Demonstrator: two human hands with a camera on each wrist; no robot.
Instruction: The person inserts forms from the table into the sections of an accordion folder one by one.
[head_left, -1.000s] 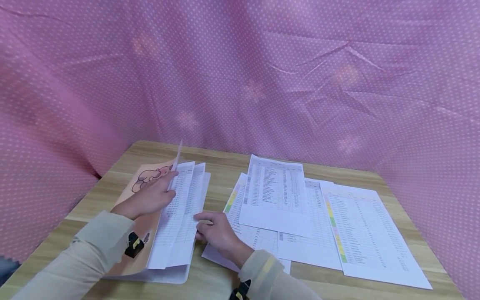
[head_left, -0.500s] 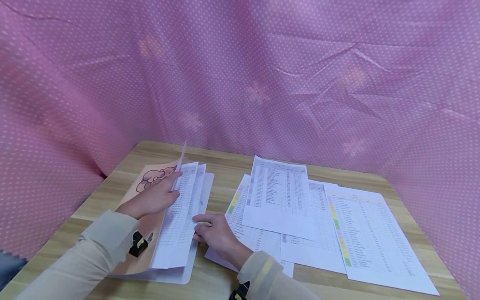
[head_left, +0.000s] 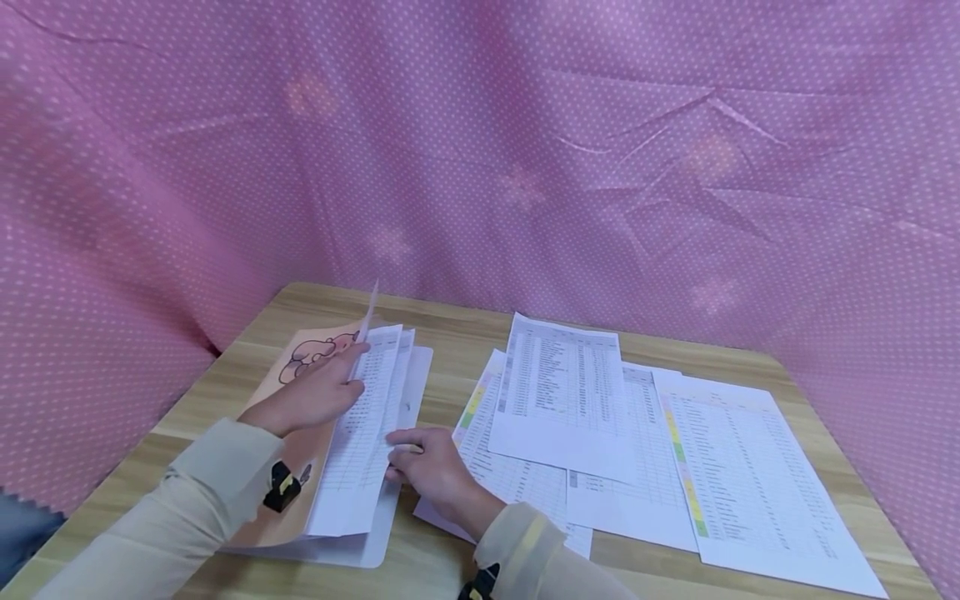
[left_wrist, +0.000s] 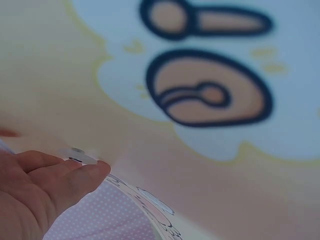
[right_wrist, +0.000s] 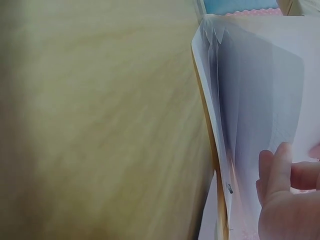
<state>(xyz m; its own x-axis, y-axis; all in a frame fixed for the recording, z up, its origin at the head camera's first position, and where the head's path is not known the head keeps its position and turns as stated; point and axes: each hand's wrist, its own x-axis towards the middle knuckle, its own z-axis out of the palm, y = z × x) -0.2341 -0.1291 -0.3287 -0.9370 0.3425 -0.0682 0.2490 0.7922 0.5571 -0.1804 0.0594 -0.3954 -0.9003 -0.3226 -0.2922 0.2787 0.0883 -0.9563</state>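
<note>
A document folder with an orange cartoon cover [head_left: 318, 446] lies at the left of the table, its translucent back panel [head_left: 381, 529] showing along the right side. With thumb and fingertips, my left hand [head_left: 311, 398] pinches the raised cover edge; the left wrist view shows this grip, with a small pale disc at the fingertips. Inside the folder lies a printed sheet [head_left: 352, 471], and behind it a second sheet [head_left: 399, 379] shows as a narrow strip. My right hand [head_left: 438, 468] pinches the papers' right edge between thumb and curled fingers.
Several printed sheets overlap to the right: a grey-headed sheet [head_left: 558, 396] on top, and a sheet with coloured side tabs [head_left: 757, 475] farthest right. The wooden table [head_left: 457, 333] ends before a pink dotted curtain [head_left: 480, 167] around its sides.
The rear sheet slides left with my right hand, deeper into the folder, so less of it shows beside the front sheet. My left hand keeps the cover raised. The head view shifts slightly.
</note>
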